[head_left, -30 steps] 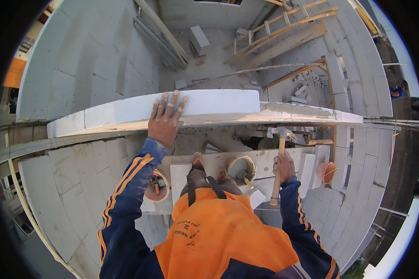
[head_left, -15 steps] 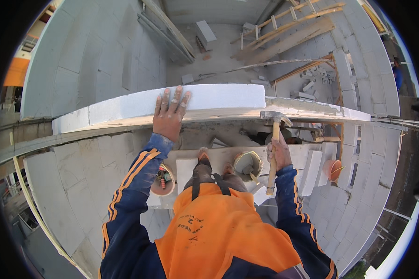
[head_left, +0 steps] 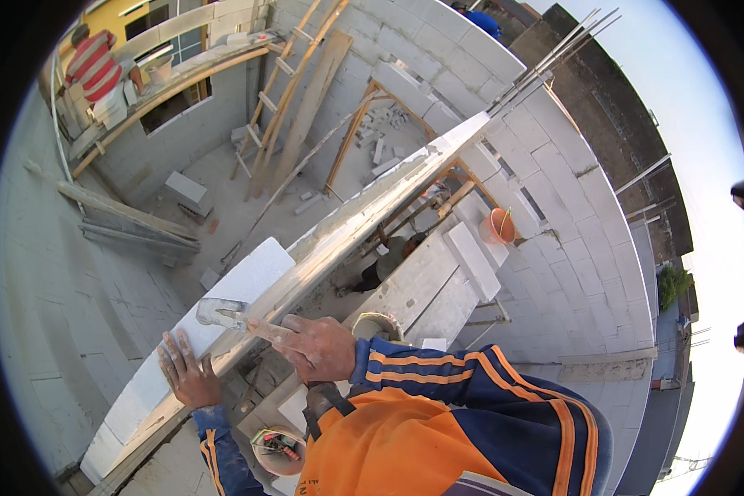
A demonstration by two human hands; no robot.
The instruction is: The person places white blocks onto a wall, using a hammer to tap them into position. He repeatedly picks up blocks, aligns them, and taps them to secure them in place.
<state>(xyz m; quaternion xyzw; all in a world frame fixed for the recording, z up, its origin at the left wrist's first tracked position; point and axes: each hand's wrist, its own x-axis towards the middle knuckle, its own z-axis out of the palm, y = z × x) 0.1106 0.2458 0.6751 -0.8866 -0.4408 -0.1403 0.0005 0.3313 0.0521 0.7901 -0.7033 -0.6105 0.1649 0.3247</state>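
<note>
A white lightweight concrete block [head_left: 255, 269] lies on top of a narrow wall that runs diagonally across the view. My left hand [head_left: 192, 374] rests on its near part with fingers spread, holding nothing. My right hand [head_left: 316, 349] is wrapped round the wooden handle of a hammer [head_left: 221, 313]. The hammer's metal head is over the block, just beyond my left fingertips; whether it touches I cannot tell. Grey mortar [head_left: 364, 198] shows along the wall top past the block's far end.
Below me are a plank platform [head_left: 426, 289], a tool bucket [head_left: 279, 450], a mortar bucket [head_left: 378, 325] and an orange bucket [head_left: 498, 226]. A person in dark clothes [head_left: 384, 266] is low beneath the wall. Another in a striped shirt [head_left: 97, 68] sits on far scaffolding. A wooden ladder [head_left: 283, 66] leans beyond.
The view has swung right, so the wall now slants. My right hand has brought the hammer from beside the wall to over the block. My left hand stays on the block.
</note>
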